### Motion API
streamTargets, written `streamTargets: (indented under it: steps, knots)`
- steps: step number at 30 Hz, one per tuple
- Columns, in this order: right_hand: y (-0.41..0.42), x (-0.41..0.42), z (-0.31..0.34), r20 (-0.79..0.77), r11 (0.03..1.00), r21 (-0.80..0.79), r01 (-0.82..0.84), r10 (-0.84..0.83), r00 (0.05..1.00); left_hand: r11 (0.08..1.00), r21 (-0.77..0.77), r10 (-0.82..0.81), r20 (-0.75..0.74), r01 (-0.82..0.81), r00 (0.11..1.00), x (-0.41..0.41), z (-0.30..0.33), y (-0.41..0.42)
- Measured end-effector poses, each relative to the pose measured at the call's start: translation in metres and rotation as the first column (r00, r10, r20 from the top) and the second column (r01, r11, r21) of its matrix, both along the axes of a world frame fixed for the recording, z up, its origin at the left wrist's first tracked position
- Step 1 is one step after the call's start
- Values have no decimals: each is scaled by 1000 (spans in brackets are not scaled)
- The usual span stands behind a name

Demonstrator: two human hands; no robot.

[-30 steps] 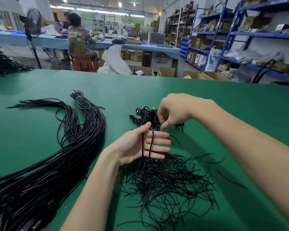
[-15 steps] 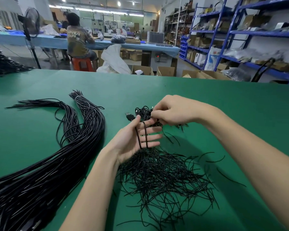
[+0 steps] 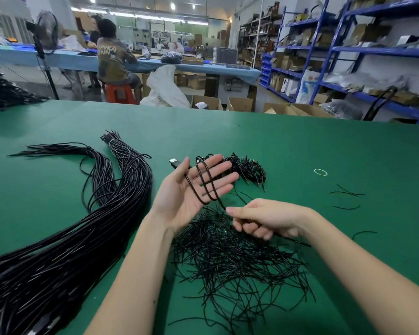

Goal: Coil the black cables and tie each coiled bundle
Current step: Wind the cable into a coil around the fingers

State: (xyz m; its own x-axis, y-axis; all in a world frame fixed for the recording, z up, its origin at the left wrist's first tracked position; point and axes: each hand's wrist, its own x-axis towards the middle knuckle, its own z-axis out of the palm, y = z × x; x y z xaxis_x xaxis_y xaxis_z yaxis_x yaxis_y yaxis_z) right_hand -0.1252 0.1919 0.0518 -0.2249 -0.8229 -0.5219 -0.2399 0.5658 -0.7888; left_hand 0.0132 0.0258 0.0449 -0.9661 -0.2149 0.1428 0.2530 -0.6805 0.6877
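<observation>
- My left hand [image 3: 191, 189] is raised palm up over the bench [image 3: 300, 151], fingers [image 3: 224, 177] straight and slightly spread.
- A black cable [image 3: 205, 182] is looped twice around those fingers, the loops crossing the palm.
- The cable's USB plug [image 3: 174, 163] sticks out past the thumb, to the left.
- My right hand [image 3: 266, 220] sits lower and nearer to me, fingers curled, thumb and forefinger pinching the cable's free length just below the loops.
- That free end runs on through the right hand and comes out toward the wrist.
- Beneath both hands lies a loose pile of thin black ties [image 3: 237, 264], spread on the green bench.
- Just beyond my left fingertips is a heap of coiled bundles [image 3: 249, 169], touching the bench.
- On the left a thick sheaf of uncoiled cables [image 3: 82, 238] sweeps from the near corner up the bench; its far end is bound with a pale band [image 3: 114, 141].
- A rubber band [image 3: 320, 172] lies alone to the right, with a few stray ties [image 3: 347, 193] near it.
- Past the bench a person [image 3: 114, 59] sits on a red stool [image 3: 119, 93], back to me; blue shelves [image 3: 348, 49] stand on the right.
</observation>
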Motion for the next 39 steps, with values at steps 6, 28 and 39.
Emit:
streamTargets:
  steps: [6,28,39]
  knots:
    - [-26,-30,39,-195,986,-2,168,-165,967,956,-204,-162,231,211,959,0,0,6]
    - [-27,32,15,-73,610,-631,479,-661,746,963,-251,-5,328,92,945,-5,-3,4]
    - [-15,50,-2,46,587,-633,504,-622,782,979,-196,11,286,47,958,-5,0,6]
